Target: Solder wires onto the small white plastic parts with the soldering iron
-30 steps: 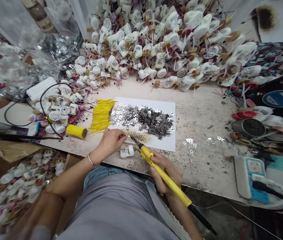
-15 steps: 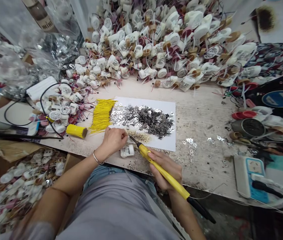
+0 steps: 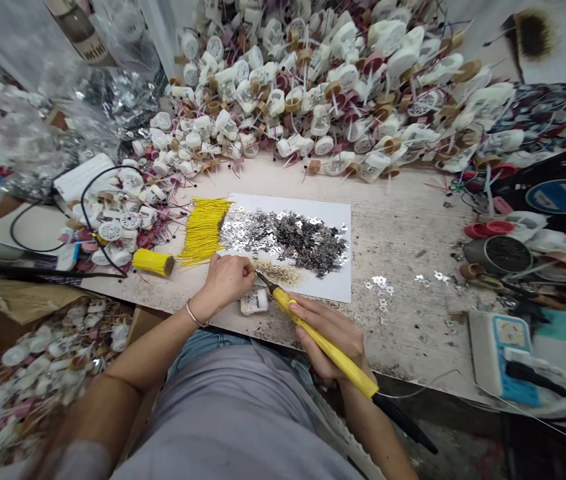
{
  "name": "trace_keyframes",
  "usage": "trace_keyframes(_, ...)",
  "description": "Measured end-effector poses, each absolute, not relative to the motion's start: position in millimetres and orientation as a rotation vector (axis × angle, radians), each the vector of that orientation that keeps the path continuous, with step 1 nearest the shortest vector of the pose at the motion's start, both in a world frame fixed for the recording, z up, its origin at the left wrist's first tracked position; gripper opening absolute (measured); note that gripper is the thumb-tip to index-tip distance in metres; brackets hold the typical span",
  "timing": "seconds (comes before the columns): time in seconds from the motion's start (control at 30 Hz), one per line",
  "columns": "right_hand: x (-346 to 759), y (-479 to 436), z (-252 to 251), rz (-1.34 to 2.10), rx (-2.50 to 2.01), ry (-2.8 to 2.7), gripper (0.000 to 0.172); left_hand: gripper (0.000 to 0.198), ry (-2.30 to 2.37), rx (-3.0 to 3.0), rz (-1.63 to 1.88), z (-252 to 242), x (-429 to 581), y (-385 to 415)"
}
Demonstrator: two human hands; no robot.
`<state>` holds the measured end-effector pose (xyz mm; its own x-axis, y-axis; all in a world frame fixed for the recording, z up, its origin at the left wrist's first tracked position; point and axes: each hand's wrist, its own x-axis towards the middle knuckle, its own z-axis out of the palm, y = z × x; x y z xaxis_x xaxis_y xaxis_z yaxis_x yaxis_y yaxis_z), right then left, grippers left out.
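Observation:
My right hand (image 3: 330, 337) is wrapped round a yellow soldering iron (image 3: 320, 340), its metal tip pointing up and left to the fingertips of my left hand. My left hand (image 3: 229, 280) is closed in a pinch at the near edge of the white paper; what it pinches is too small to make out. Just below the iron's tip, a small white plastic part (image 3: 254, 302) lies on the table. Small metal pieces (image 3: 307, 243) are heaped on the white paper (image 3: 340, 287). Yellow wires (image 3: 205, 230) lie in a row at the paper's left end.
A bundle of yellow wires (image 3: 153, 262) lies further left. White plastic assemblies (image 3: 323, 87) are piled along the back of the table (image 3: 407, 200). At the right are a metal tin (image 3: 500, 255) and a power strip (image 3: 507, 363). A box of white parts (image 3: 53, 360) stands lower left.
The soldering iron and my right hand have shifted slightly left, so the tip is a little closer to my left fingertips. My left hand has hardly moved.

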<state>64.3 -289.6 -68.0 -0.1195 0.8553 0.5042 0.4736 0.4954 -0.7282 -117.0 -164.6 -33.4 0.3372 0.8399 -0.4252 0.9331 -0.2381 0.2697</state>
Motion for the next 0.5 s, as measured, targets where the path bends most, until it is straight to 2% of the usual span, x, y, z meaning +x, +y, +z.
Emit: trace_keyframes(0.5, 62.6, -287.9, -62.4, 0.445, -1.145, -1.781, 0.049, 0.021, 1.564, 2.128, -0.220, -35.6, -117.0, -167.3)
